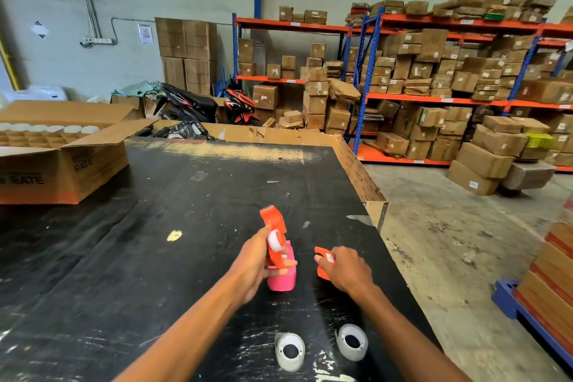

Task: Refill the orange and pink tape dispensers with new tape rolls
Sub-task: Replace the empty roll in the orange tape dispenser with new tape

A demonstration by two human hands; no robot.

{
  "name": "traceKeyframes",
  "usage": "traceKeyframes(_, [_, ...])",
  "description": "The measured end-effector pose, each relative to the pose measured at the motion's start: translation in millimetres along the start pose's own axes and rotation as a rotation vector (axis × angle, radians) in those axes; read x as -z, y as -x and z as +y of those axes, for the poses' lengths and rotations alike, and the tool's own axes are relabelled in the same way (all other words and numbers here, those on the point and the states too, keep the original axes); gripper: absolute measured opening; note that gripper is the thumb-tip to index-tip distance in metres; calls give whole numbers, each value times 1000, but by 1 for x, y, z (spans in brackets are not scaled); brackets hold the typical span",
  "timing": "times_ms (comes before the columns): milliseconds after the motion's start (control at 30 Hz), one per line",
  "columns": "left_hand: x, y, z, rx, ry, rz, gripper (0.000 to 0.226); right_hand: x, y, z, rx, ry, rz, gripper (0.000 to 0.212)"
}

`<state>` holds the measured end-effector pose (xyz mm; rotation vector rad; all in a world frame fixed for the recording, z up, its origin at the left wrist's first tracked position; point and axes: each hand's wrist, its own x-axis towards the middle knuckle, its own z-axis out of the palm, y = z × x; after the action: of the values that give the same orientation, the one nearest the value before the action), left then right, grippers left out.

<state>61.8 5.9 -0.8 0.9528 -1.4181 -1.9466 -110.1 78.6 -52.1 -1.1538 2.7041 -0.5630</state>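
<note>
The left hand grasps the orange dispenser above the pink dispenser. The right hand grips an orange piece; two tape rolls lie nearer on the table.

The dispenser in the left hand is bright orange with a white core, and the one just behind that hand is pink. The piece at the right hand is orange too. Nearer than both hands, two white tape rolls with dark holes lie on the black counter, which has white scratches.
</note>
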Motion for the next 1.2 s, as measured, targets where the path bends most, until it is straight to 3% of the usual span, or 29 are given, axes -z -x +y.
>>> traceKeyframes(67, [0,3,-1,24,3,-28,34,7,2,1,76,-113,68,39])
traceKeyframes(133, [-3,4,-3,54,-5,-48,37,23,12,0,192,-396,86,31])
traceKeyframes(233, [-11,6,-6,60,-39,-101,41,51,40,-14,346,-702,-78,20])
traceKeyframes(367, [-34,17,-14,52,-89,-247,40,61,64,-9,418,-662,-130,15])
traceKeyframes(500, [-49,22,-22,54,-154,-305,43,67,76,13,325,-738,-100,23])
traceKeyframes(567, [-50,22,-26,58,-164,-293,43,73,79,34,278,-648,-95,23])
traceKeyframes(700, [-46,21,-32,58,-133,-276,34,70,92,73,160,28,-325,34])
traceKeyframes(767, [-46,25,-33,61,-101,-274,27,62,97,81,93,173,-378,41])
traceKeyframes(933, [-41,29,-36,101,-71,-270,26,64,101,74,74,265,-389,60])
traceKeyframes(1067, [-33,31,-36,86,-72,-258,20,60,98,58,163,289,-341,75])
traceKeyframes(1200, [-24,35,-34,46,-51,-249,25,45,97,39,266,229,-392,73])
